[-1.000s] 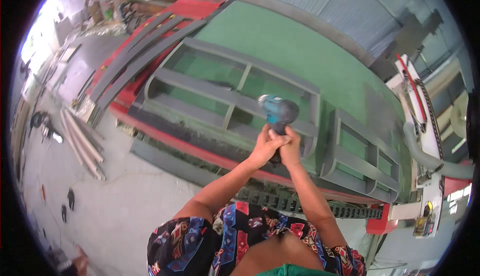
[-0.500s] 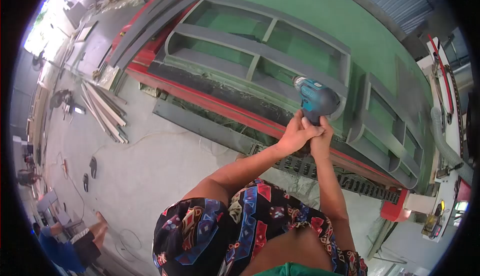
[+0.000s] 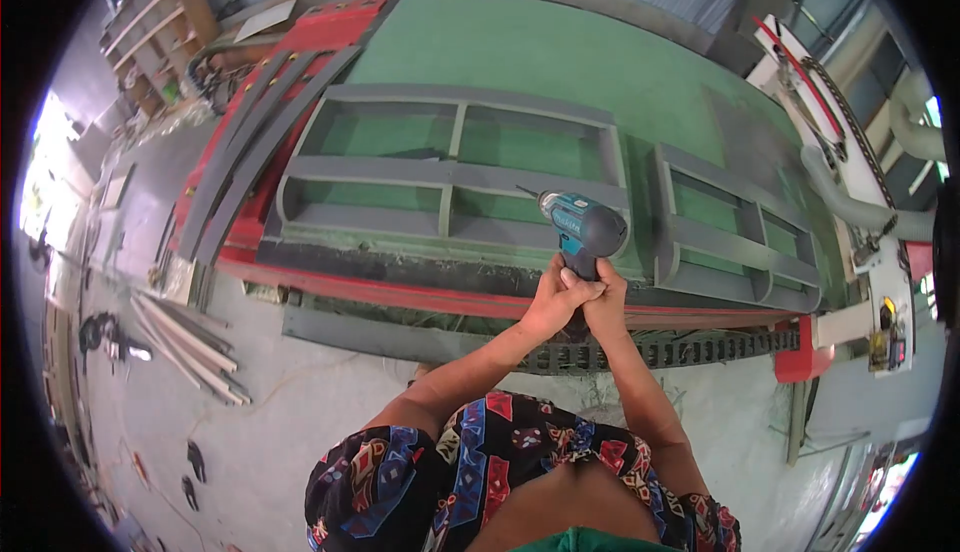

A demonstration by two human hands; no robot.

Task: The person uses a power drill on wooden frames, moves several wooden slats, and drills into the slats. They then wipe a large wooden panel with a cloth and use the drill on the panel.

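Note:
Both my hands hold a teal and black cordless drill (image 3: 580,222) upright by its handle, with the slim bit pointing away to the left. My left hand (image 3: 555,297) wraps the handle from the left, its thumb lying across the grip. From the other side, my right hand (image 3: 606,300) closes around the same handle. Behind the drill, a grey shelf frame with several compartments (image 3: 450,167) lies on the green machine bed (image 3: 520,37); the drill overlaps its near right corner in this view. A smaller grey frame (image 3: 735,227) lies to the right.
Long grey strips (image 3: 255,152) rest across the red end of the machine. A cable chain (image 3: 680,349) runs along its near side. At the right stands a white gantry (image 3: 840,117) with a grey hose (image 3: 845,207). Wooden strips (image 3: 190,347) lie on the floor at left.
My view has tilted up and turned, so the whole bed shows more level. The drill stays in both hands and sits slightly further left in view. The person at lower left has left the view.

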